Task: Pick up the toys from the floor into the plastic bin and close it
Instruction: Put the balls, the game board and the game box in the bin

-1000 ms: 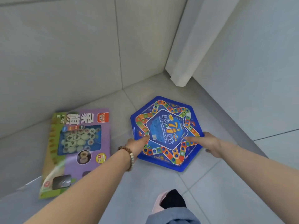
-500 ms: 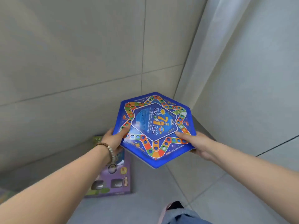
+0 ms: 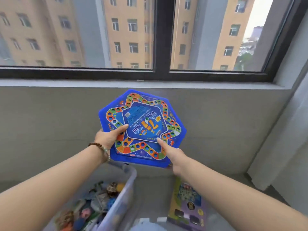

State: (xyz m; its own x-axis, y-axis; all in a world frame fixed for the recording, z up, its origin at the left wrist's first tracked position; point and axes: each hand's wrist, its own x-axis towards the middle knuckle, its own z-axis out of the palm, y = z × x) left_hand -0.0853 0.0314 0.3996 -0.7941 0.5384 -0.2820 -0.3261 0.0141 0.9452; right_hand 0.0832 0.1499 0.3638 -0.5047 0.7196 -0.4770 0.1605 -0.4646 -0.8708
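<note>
Many small toys, too blurred to tell apart, fill the clear plastic bin at lower left, which stands open-topped on the floor. The blue six-sided board is in the air between both hands, above and just beyond the bin's far corner, in front of the grey wall below the window. The left hand, a bead bracelet on its wrist, grips the board's left edge with the thumb laid across the printed face and the fingers out of sight behind. The right hand grips the lower right edge the same way, one straight digit on the face and the rest hidden under the board. Right of the bin a purple and green box lies flat on the floor, its left side covered by the right forearm. A pale curtain hangs at far right, and a grey sill runs under the dark window frame, with tan buildings outside. The board's face is turned toward the camera, tipped back, and its print reads upside down; nearly regular in outline, it shows no clear long axis.
</note>
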